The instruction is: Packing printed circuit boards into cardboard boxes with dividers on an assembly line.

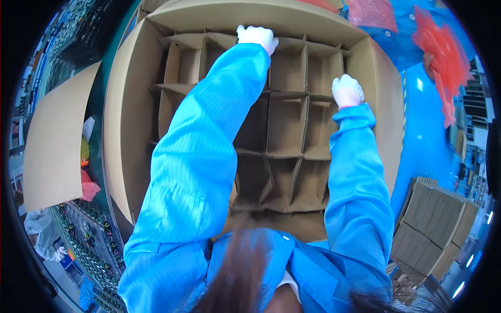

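Note:
Below me stands a large open cardboard box (130, 112) with its flaps spread. Inside it sits a cardboard divider grid (284, 96) that forms several square cells. My left hand (257, 37), in a white glove, reaches to the far side of the grid, its fingers curled over the top of a divider panel near the far wall. My right hand (348, 91), also gloved in white, is closed at the grid's right side, on the edge of a divider panel. Both blue sleeves hide parts of the grid's left and right cells.
A flat cardboard sheet (60, 146) leans at the left, above circuit boards in clear trays (88, 235). Stacked cartons (433, 224) stand at the lower right. Beyond the box, another person in blue holds red plastic bags (443, 57) over the blue floor (425, 141).

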A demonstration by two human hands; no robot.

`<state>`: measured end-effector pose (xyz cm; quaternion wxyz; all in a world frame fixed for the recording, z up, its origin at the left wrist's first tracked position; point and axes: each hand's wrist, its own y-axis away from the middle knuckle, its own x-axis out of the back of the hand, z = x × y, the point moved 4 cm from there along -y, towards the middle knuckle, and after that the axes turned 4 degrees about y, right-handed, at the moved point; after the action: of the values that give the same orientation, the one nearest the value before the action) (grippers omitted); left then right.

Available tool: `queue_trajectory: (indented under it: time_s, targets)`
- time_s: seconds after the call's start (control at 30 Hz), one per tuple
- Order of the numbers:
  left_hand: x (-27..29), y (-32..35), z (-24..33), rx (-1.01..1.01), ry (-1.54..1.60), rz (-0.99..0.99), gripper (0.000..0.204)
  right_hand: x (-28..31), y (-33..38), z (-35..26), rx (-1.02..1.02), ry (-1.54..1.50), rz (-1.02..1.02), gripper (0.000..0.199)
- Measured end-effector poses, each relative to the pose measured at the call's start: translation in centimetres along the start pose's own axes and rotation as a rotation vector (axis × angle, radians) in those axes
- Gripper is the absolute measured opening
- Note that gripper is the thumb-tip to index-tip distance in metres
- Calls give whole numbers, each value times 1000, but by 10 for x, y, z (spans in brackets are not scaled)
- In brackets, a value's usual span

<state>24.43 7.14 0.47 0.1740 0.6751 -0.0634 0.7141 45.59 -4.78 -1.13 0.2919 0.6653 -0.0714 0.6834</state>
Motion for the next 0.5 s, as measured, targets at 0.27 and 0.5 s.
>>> queue_trajectory:
  time_s: [0.27,0.5]
  targets:
    - [28,83,-71,-331,-133,247,37,19,61,0,326,68,493,51]
    - [-26,151,-168,-302,-295,313,39,-9,77,14,472,358,386,51]
